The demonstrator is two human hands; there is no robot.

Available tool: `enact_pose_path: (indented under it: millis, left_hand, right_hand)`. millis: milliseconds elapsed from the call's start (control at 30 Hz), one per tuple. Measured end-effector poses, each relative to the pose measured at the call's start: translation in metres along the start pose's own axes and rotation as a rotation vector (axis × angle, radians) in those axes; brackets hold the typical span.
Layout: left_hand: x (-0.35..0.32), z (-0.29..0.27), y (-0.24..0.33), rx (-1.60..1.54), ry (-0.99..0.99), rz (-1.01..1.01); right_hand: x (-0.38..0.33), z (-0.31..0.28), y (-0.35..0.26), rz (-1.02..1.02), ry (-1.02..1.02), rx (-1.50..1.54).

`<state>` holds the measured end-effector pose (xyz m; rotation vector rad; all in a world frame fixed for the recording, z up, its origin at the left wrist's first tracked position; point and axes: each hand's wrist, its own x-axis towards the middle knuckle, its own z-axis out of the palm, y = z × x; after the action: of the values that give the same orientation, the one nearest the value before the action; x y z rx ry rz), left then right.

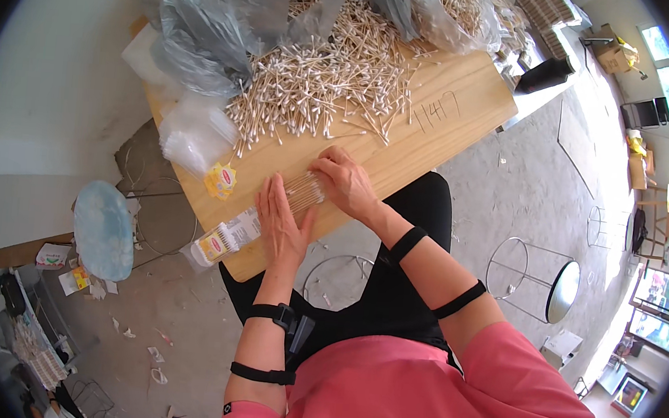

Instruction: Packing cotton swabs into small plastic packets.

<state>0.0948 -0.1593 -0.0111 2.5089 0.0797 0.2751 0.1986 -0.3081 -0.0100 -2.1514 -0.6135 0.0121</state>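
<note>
A row of cotton swabs (304, 194) lies between my hands near the front edge of the wooden table; something clear shines around its right end. My left hand (283, 224) rests at the row's left end, fingers stretched out and thumb apart. At the other end my right hand (346, 183) has its fingers curled in a grip on the swabs. Just left of my left hand lies a clear packet of swabs (217, 244) with a yellow label. Beyond it sits a yellow sun-shaped card (220, 181), beside a stack of clear plastic bags (195, 135).
A large heap of loose swabs (321, 84) spreads over the table's far half. Grey plastic bags (199, 26) bulge at the far left. A blue round stool (103, 230) stands left, a metal-legged stool (563, 291) right. Litter dots the floor.
</note>
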Motion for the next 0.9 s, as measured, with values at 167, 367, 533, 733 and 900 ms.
enact_pose_path:
  millis: [167, 367, 533, 733, 900]
  left_hand:
    - [0.005, 0.002, 0.009, -0.12, 0.072, -0.047]
    - [0.006, 0.001, 0.0, -0.31, 0.281, -0.223]
    - [0.01, 0.009, -0.004, -0.171, 0.143, -0.128]
    - [-0.004, -0.008, -0.005, 0.185, -0.177, 0.041]
    - [-0.007, -0.005, -0.002, 0.335, -0.223, -0.008]
  right_hand:
    - [-0.011, 0.009, -0.003, -0.038, 0.142, 0.103]
    - [-0.013, 0.021, -0.013, 0.11, 0.326, 0.304]
    - [-0.021, 0.038, -0.026, 0.128, 0.22, 0.368]
    - [-0.023, 0.015, -0.005, -0.107, 0.05, 0.027]
    - [-0.026, 0.017, -0.003, -0.212, -0.027, -0.079]
